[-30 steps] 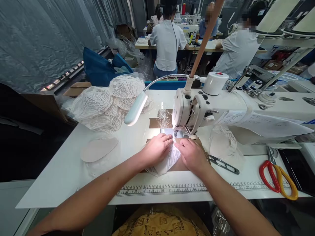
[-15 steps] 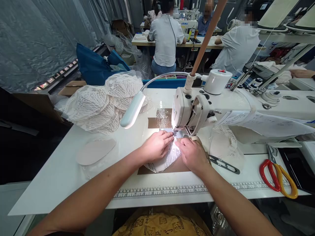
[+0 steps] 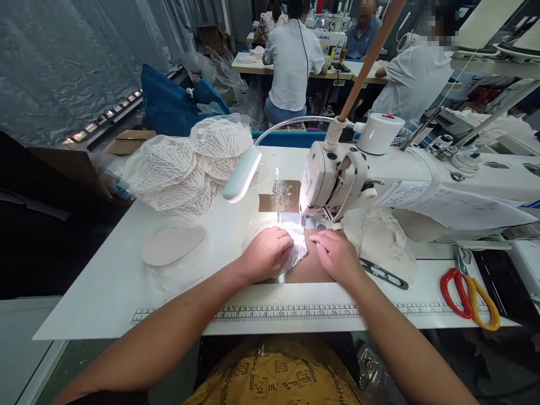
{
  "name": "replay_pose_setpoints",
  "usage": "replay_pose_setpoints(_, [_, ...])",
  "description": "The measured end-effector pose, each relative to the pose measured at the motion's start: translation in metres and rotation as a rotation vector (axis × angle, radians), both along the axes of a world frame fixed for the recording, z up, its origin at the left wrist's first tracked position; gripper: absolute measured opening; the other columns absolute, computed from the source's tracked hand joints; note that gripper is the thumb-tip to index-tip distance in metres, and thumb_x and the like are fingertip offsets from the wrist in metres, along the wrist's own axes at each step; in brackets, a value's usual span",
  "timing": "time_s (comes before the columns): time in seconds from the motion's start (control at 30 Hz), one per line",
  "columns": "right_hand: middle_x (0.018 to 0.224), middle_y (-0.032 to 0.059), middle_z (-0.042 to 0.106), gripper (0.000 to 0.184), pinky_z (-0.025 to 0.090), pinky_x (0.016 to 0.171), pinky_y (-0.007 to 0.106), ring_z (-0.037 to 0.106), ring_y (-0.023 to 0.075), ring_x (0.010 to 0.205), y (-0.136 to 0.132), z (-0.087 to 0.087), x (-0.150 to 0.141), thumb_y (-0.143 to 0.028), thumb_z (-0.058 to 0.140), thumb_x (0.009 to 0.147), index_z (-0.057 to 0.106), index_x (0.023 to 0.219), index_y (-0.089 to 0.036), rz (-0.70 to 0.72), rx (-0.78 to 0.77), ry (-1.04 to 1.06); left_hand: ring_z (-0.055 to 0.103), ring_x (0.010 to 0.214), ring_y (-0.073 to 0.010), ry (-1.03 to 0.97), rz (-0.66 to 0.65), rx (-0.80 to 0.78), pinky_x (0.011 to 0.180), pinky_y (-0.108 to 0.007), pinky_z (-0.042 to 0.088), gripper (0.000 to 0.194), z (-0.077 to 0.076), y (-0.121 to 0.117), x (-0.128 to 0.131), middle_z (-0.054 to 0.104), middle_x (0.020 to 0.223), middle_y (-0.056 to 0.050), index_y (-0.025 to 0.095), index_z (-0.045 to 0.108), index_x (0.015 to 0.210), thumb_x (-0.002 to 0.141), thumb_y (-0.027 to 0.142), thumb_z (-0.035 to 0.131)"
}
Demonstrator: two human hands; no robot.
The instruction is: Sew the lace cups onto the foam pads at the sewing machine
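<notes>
The left hand (image 3: pixel 267 256) lies at the centre of the frame, half closed with its fingers curled down over a white lace piece (image 3: pixel 298 248); its fingertips are hidden, so I cannot tell whether it grips the piece or only rests on it. The lace piece sits in the lamplight just below the head of the white sewing machine (image 3: pixel 400 163), partly covered by that hand. The right hand (image 3: pixel 340 256), right of centre, is loosely curled above a brown patch (image 3: pixel 314 267) on the white table (image 3: pixel 101 287); its fingertips point left towards the lace piece, apart from it, and I cannot tell whether they pinch anything small.

A slim lamp (image 3: pixel 243 173) hangs above and left of the hands. At the left of the table lies a flat oval piece (image 3: pixel 175 246), below a heap of lace pieces (image 3: pixel 162 169) in the left part of the frame. A dark slotted tool (image 3: pixel 385 274) is just right of the right hand, and scissors (image 3: pixel 483 304) with red and yellow handles lie at lower right. A printed ruler (image 3: pixel 304 312) runs along the near edge
</notes>
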State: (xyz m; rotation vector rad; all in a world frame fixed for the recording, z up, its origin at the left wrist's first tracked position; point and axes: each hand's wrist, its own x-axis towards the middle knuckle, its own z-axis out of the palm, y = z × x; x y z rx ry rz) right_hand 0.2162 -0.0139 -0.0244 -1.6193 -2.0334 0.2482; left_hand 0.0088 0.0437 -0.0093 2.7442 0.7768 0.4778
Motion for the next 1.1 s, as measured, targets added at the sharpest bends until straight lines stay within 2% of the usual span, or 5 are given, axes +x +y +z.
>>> replay_pose_setpoints(0.17, [0.104, 0.0057, 0.069, 0.031, 0.047, 0.078, 0.029, 0.061, 0.0183, 0.095, -0.004, 0.007, -0.002, -0.009, 0.043, 0.086, 0.067, 0.103, -0.019, -0.004, -0.033, 0.041, 0.052, 0.073, -0.017, -0.116, 0.015, -0.166, 0.068, -0.029, 0.043, 0.019, 0.002, 0.002, -0.008, 0.059, 0.076, -0.005, 0.016, 0.055, 0.077, 0.091, 0.019, 0.042])
replay_pose_setpoints(0.33, [0.085, 0.0049, 0.062, 0.029, 0.038, 0.066, 0.027, 0.054, 0.0173, 0.08, -0.013, 0.016, -0.007, -0.008, 0.045, 0.086, 0.067, 0.099, -0.02, 0.254, -0.126, -0.176, 0.054, 0.079, -0.0184, -0.149, 0.012, -0.199, 0.073, -0.031, 0.045, 0.017, 0.002, 0.004, -0.01, 0.061, 0.083, -0.006, 0.016, 0.057, 0.085, 0.091, 0.02, 0.042])
replay_pose_setpoints(0.43, [0.082, 0.0048, 0.059, 0.028, 0.032, 0.063, 0.028, 0.047, 0.0178, 0.076, -0.022, 0.015, -0.009, -0.004, 0.047, 0.081, 0.066, 0.094, -0.02, 0.251, -0.125, -0.329, 0.055, 0.089, -0.0202, -0.123, -0.096, -0.117, 0.078, -0.033, 0.043, 0.018, -0.001, 0.004, -0.011, 0.063, 0.095, -0.009, 0.015, 0.061, 0.095, 0.09, 0.016, 0.044])
replay_pose_setpoints(0.57, [0.09, 0.0059, 0.06, 0.036, 0.032, 0.066, 0.028, 0.044, 0.0184, 0.077, -0.034, 0.008, -0.011, -0.001, 0.047, 0.079, 0.064, 0.104, -0.02, 0.197, -0.085, -0.336, 0.052, 0.082, -0.0182, -0.008, -0.192, 0.052, 0.074, -0.032, 0.038, 0.022, -0.004, 0.001, -0.011, 0.062, 0.091, -0.006, 0.021, 0.066, 0.104, 0.093, 0.019, 0.047])
replay_pose_setpoints(1.1, [0.094, 0.0066, 0.062, 0.044, 0.035, 0.069, 0.029, 0.043, 0.0192, 0.078, -0.041, -0.003, -0.012, 0.002, 0.042, 0.079, 0.061, 0.112, -0.019, 0.14, -0.002, -0.29, 0.043, 0.069, -0.0169, 0.119, -0.217, 0.191, 0.079, -0.037, 0.034, 0.031, -0.003, 0.002, -0.011, 0.053, 0.072, -0.003, 0.024, 0.063, 0.117, 0.096, 0.018, 0.041])
